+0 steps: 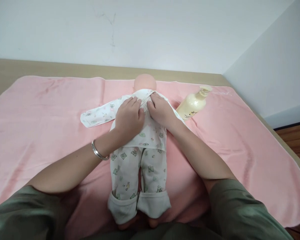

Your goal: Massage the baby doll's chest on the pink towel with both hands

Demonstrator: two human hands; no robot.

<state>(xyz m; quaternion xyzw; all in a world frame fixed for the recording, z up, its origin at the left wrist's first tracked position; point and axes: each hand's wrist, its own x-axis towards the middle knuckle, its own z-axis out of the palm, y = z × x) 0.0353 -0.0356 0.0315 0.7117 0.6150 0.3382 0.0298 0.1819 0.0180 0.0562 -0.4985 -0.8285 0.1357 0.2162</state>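
Note:
A baby doll (145, 82) lies on a pink blanket (52, 110), its head at the far end. It wears a white printed top (152, 133) and matching trousers (126, 173) with turned-up cuffs. My left hand (130, 116) rests on the top's chest, its fingers curled on the cloth near the neckline. Across from it, my right hand (161, 108) pinches the gathered cloth just below the neck. One sleeve (98, 115) stretches out flat to the left; the other is mostly hidden behind my right forearm.
A pale yellow pump bottle (193, 104) leans on the blanket right of the doll, close to my right forearm. Behind the blanket runs a wooden edge (90, 70) against a white wall (150, 36).

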